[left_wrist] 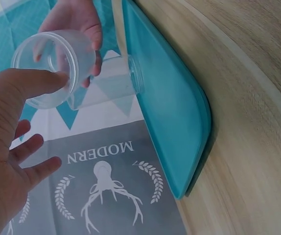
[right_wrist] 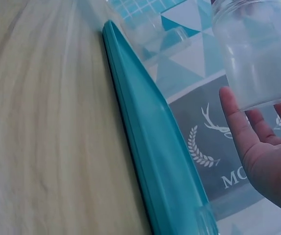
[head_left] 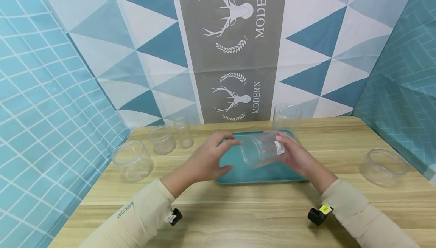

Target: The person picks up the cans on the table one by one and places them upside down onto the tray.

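A clear jar (head_left: 260, 149) with a small white label is tipped on its side above a teal tray (head_left: 238, 176). My right hand (head_left: 298, 155) holds it by the base end, the fingers spread around the bottom. The jar's mouth faces my left hand (head_left: 212, 157), whose thumb and fingers stand apart near the rim. In the left wrist view, the left thumb overlaps the jar's mouth (left_wrist: 45, 100); contact there cannot be made out. The right wrist view shows the right hand's fingers at the bottom of the jar (right_wrist: 260, 54).
Behind the tray stands another clear jar (head_left: 287, 115). On the left are a wide jar (head_left: 133, 163), a smaller jar (head_left: 162, 141) and a narrow jar (head_left: 184, 132). A low, wide jar (head_left: 383, 168) stands at the right. Patterned cloth (head_left: 235, 59) hangs along the table's back edge.
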The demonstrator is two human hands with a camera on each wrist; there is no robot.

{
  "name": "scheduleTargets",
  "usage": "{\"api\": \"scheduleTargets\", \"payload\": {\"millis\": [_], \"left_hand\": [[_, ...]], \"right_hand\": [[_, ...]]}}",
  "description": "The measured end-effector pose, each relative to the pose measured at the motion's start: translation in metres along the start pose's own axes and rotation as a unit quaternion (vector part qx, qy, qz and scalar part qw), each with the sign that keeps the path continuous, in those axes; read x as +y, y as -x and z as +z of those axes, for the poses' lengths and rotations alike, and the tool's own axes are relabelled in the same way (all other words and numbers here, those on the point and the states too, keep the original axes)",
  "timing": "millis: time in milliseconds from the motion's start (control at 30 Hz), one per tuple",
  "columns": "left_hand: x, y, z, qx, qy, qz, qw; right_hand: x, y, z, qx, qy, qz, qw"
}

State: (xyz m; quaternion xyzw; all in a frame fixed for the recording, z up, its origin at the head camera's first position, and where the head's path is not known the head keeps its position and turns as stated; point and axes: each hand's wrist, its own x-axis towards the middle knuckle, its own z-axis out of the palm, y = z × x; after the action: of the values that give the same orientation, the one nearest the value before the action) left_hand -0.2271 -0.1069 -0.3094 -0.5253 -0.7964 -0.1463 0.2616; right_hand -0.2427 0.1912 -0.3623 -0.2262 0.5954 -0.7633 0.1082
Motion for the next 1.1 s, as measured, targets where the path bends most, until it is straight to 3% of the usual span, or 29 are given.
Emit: {"api": "scheduleTargets", "payload": {"millis": [200, 500, 767, 933, 1100], "left_hand": [[-0.003, 0.004, 0.001, -0.021, 0.010, -0.017, 0.9996], [-0.006, 0.010, 0.005, -0.050, 0.001, -0.075, 0.9959], [-0.012, 0.017, 0.015, -0.045, 0.004, -0.125, 0.9912], [-0.014, 0.021, 0.021, -0.051, 0.008, -0.162, 0.9854], [-0.015, 0.027, 0.027, -0.080, 0.009, -0.214, 0.9735]], "right_hand": [[-0.007, 0.001, -0.006, -0.008, 0.037, -0.004, 0.999], [-0.022, 0.001, -0.008, 0.002, 0.118, 0.011, 0.993], [-0.036, -0.003, -0.011, 0.010, 0.166, 0.025, 0.986], [-0.045, -0.006, -0.010, 0.015, 0.206, 0.035, 0.978], [-0.054, -0.010, -0.010, 0.008, 0.237, 0.038, 0.971]]}}
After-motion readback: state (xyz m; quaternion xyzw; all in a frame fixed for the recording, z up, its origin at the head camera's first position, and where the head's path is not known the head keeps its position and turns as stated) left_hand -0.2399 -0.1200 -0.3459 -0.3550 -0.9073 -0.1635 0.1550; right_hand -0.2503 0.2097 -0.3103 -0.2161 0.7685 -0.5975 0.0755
